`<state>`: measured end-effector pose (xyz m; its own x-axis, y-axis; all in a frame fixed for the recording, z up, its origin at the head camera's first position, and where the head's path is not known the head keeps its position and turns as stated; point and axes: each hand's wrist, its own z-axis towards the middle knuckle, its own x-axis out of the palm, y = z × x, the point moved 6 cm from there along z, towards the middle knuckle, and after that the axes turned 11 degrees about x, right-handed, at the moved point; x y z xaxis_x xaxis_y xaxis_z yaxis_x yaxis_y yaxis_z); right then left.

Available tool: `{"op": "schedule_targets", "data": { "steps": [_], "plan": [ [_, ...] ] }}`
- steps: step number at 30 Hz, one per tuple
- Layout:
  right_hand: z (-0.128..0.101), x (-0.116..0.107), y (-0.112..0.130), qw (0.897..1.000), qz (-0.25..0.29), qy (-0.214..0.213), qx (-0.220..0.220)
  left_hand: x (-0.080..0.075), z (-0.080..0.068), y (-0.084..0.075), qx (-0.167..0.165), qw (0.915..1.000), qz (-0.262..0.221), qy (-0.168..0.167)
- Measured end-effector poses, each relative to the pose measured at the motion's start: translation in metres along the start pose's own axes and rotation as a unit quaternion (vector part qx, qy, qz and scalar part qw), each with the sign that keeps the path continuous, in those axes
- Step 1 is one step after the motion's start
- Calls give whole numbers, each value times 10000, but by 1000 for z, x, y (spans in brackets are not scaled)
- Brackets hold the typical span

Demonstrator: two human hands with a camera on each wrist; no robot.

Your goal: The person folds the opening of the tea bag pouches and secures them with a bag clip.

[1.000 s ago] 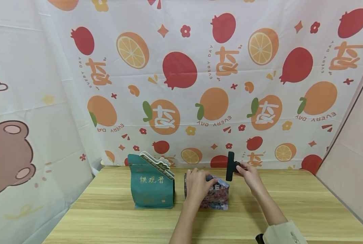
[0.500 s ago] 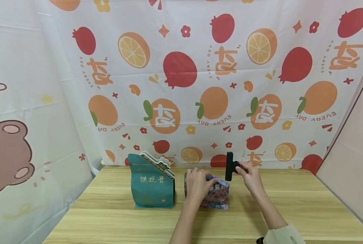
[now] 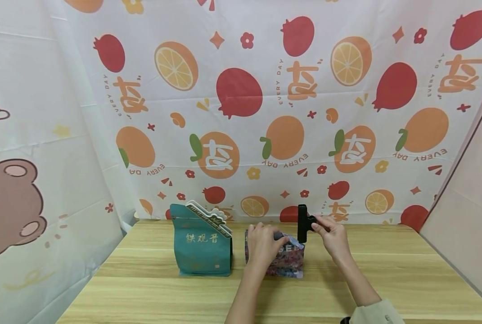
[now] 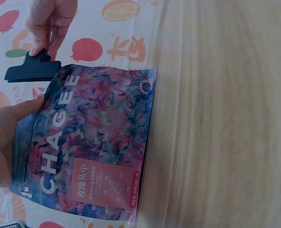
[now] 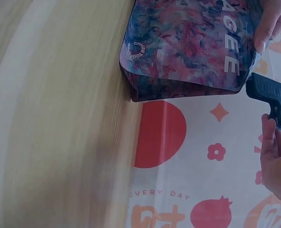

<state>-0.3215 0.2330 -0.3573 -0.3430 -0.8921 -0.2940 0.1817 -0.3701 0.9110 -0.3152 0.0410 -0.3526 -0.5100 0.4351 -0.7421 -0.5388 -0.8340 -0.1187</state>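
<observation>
A purple-and-pink patterned CHAGEE bag (image 3: pixel 287 263) stands on the wooden table, its top folded over. My left hand (image 3: pixel 262 245) grips that folded top, the thumb lying along the front of the fold in the left wrist view. My right hand (image 3: pixel 333 236) pinches the handles of a black bag clip (image 3: pixel 303 223). In the head view the clip is upright at the bag's right top corner, its long jaw toward the bag. The right wrist view shows the clip (image 5: pixel 268 90) right by the fold's end, close to the left thumb (image 5: pixel 263 40).
To the left stands a teal tea bag (image 3: pixel 202 252) with a white-and-dark clip (image 3: pixel 210 219) set diagonally across its top corner. The wooden table (image 3: pixel 143 292) ends at the back against a fruit-print curtain (image 3: pixel 241 148).
My right hand has brought the black clip slightly left and down, nearer the bag's top corner. The left hand and both bags stay where they were.
</observation>
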Motion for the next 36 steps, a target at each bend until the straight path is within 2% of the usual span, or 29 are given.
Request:
{"op": "schedule_targets", "data": {
  "steps": [13, 19, 28, 32, 36],
  "plan": [
    [-5, 1, 0, 9994, -264, -46, -200, -1, -2, -4, 87, 9998, 0, -168],
    [-8, 4, 0, 9981, -378, -138, -464, 0, -2, -3, 51, 10000, -33, -24],
    [-15, 9, -4, 9971, -470, 139, -588, 0, -2, -3, 47, 9998, -116, 130],
    [-16, 8, -3, 9950, -483, 127, -863, 1, -2, -4, 80, 9995, -225, 193],
    [-17, 9, 0, 9887, -706, 25, -1323, 1, -1, -4, 82, 9992, -286, 252]
  ]
}}
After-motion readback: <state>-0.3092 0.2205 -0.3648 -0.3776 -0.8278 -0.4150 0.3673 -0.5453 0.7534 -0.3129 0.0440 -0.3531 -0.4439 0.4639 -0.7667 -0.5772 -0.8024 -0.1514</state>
